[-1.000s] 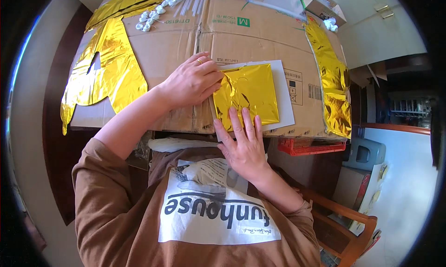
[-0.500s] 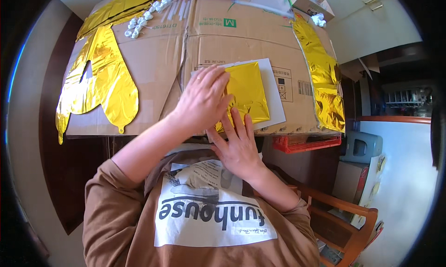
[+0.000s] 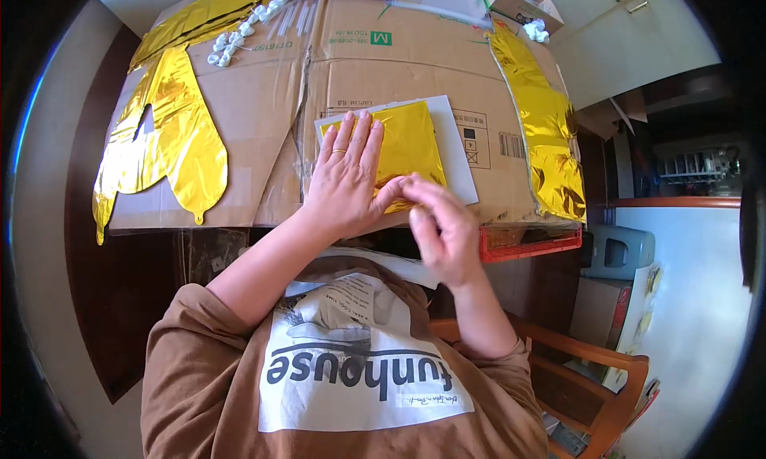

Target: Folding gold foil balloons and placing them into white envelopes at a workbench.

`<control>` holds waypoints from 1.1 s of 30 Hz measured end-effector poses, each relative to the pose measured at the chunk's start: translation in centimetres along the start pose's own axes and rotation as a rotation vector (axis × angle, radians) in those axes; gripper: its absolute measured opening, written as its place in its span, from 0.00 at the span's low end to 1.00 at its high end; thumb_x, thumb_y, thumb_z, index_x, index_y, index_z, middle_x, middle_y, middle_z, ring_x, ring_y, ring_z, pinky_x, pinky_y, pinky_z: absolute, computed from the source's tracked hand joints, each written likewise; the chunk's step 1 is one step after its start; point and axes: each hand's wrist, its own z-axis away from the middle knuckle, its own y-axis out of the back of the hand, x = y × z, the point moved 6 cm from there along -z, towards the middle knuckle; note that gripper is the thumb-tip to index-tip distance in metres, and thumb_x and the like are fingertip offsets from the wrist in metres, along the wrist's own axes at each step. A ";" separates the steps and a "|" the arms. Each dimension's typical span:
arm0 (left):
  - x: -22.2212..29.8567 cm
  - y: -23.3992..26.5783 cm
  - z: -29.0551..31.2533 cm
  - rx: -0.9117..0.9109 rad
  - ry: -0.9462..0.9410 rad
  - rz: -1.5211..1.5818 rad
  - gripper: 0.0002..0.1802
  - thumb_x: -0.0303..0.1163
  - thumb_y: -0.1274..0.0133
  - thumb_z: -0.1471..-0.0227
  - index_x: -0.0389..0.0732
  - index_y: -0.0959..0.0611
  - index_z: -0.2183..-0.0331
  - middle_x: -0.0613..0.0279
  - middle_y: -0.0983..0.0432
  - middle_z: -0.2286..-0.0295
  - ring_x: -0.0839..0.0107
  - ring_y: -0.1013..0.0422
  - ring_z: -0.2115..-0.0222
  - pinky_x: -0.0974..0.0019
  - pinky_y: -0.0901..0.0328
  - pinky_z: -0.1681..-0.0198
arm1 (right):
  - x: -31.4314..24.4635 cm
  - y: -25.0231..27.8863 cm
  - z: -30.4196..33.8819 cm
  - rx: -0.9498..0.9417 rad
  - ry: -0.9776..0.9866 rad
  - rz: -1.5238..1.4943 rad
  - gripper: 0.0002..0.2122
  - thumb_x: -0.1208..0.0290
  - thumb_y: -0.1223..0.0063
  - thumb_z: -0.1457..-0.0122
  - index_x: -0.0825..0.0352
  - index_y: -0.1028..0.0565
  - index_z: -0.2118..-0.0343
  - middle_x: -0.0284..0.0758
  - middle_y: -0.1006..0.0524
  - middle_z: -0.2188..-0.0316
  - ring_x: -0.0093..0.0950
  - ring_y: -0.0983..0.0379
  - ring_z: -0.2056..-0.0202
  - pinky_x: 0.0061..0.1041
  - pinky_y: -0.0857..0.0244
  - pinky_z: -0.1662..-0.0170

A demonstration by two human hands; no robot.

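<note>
A folded square of gold foil [image 3: 408, 144] lies on a pale grey card [image 3: 456, 140] near the front of a cardboard-topped surface. My left hand [image 3: 345, 168] rests flat on the foil's left part, fingers straight and pointing away from me. At the foil's near edge is my right hand [image 3: 447, 227], bent at the knuckles. Its index finger reaches to the left thumb, while its own thumb stands apart from it. No object shows in the right hand; its fingertips are partly hidden beside the left thumb.
Flat gold foil balloons lie at the left [image 3: 171, 132] and far left [image 3: 203, 24]; a long gold foil strip [image 3: 538, 124] runs along the right. Small white pieces [image 3: 231, 44] and clear straws [image 3: 302, 16] sit at the back. A red plastic basket [image 3: 531, 243] is below the right edge.
My left hand has flattened from a curled pose onto the foil. My right hand has lifted off the foil's lower part, moved right and bent its fingers.
</note>
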 end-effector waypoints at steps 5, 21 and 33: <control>0.1 -0.4 0.2 0.014 -0.018 -0.082 0.50 0.64 0.59 0.41 0.29 0.40 0.36 0.36 0.48 0.36 0.41 0.55 0.33 0.42 0.63 0.31 | -0.4 -0.1 -5.4 -0.104 0.160 0.435 0.19 0.69 0.48 0.37 0.69 0.28 0.44 0.46 0.30 0.41 0.44 0.35 0.38 0.49 0.46 0.35; 0.4 0.1 0.2 -0.057 -0.010 -0.092 0.60 0.73 0.57 0.48 0.29 0.42 0.36 0.32 0.53 0.35 0.41 0.59 0.32 0.43 0.66 0.31 | 7.1 -1.8 -6.2 -0.299 0.104 0.862 0.33 0.48 0.60 0.33 0.67 0.43 0.32 0.43 0.47 0.30 0.43 0.54 0.30 0.56 0.73 0.30; 1.1 0.1 -0.8 -0.028 0.066 -0.093 0.58 0.72 0.59 0.46 0.29 0.43 0.35 0.34 0.53 0.35 0.42 0.59 0.32 0.44 0.66 0.31 | 7.0 -1.8 -6.4 -0.312 0.147 0.925 0.33 0.47 0.61 0.33 0.66 0.43 0.32 0.44 0.47 0.30 0.44 0.54 0.30 0.57 0.73 0.30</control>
